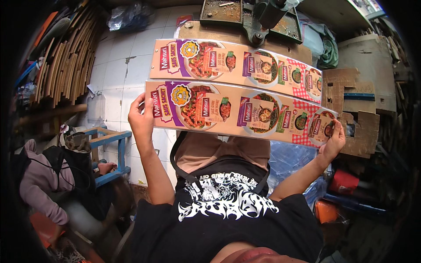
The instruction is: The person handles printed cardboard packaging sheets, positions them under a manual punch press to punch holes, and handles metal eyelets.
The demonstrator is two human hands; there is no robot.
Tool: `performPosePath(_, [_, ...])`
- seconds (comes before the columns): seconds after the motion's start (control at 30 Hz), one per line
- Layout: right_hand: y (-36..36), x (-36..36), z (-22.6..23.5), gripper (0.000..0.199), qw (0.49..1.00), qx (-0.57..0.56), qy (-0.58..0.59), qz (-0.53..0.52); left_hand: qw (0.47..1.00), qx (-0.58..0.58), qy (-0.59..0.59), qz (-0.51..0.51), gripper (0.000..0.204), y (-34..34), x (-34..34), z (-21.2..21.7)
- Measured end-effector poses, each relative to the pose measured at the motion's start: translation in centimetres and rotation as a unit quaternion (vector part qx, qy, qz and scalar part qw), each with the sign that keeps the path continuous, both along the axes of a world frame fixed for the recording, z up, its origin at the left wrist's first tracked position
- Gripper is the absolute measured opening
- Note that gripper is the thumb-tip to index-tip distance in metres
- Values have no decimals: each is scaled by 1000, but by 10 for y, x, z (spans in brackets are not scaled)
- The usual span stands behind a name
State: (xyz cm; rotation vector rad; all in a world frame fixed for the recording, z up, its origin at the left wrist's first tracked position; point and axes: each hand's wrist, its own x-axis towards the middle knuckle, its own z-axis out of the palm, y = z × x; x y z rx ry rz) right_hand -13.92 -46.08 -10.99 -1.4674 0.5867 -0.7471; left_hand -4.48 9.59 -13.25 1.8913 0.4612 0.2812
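I hold a long glossy printed strip [228,100] level in front of my body, with pictures of food dishes and sauce packets on a peach ground. At its left end my left hand [142,113] has the thumb on the face and the fingers curled around the edge. My right hand [334,140] pinches the lower right corner, thumb and fingers closed on it. Just beyond lies a second matching strip [239,61], its near edge close against or slightly under the held one. That strip rests on a brown board [245,35] below a metal machine [269,17].
Thin wooden slats [72,57] are stacked upright at the left. Beside a blue stool frame [112,139] sits a person in a mauve sleeve [44,197]. Cut cardboard pieces [364,131] lie right of the strips. Clear plastic sheeting [289,164] is near my right forearm.
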Motion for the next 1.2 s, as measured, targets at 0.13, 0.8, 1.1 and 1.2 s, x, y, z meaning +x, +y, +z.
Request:
performPosePath(0.13, [5,-6,14,28,999,22,-43,-3,999,19,-46,-1,36,5,-1,-3])
performPosePath(0.8, [-3,-25,26,21,827,279,-463,152,899,-315,-275,-132,72,-22,-33,93])
performPosePath(1.1, [5,-59,35,20,868,282,-273,305,870,-456,-187,12,51,-10,-37,87])
performPosePath(1.2, [13,-60,45,20,863,358,-204,293,859,-473,-196,-19,53,-11,-32,88])
